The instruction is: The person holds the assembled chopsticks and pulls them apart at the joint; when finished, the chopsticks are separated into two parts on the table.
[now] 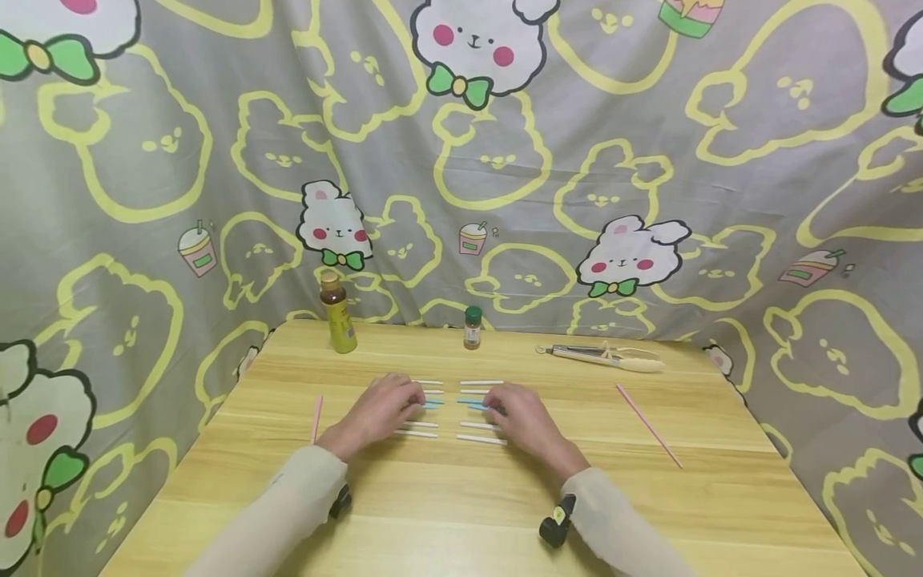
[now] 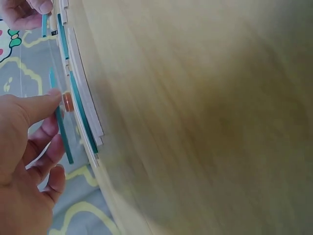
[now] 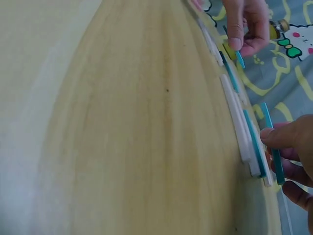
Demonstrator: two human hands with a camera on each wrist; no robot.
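My left hand (image 1: pixel 389 405) pinches a thin blue stick (image 2: pixel 62 129) between thumb and fingers, held just above the table in the left wrist view. Mirroring it, my right hand (image 1: pixel 522 413) pinches another blue stick (image 3: pixel 274 147), also raised off the wood. A further blue stick (image 2: pixel 82 110) lies under the left hand, and one more blue stick (image 3: pixel 254 144) lies under the right. White sticks lie in two columns, the left white sticks (image 1: pixel 417 434) and the right white sticks (image 1: pixel 481 439), roughly parallel with a gap between the columns. The hands partly cover both columns.
A pink stick (image 1: pixel 316 418) lies left of the left arm, and a longer pink stick (image 1: pixel 649 425) lies to the right. Along the back stand a yellow-labelled bottle (image 1: pixel 342 324) and a small green-capped jar (image 1: pixel 472 330). Tongs (image 1: pixel 598 357) lie back right, before a patterned curtain (image 1: pixel 505 192).
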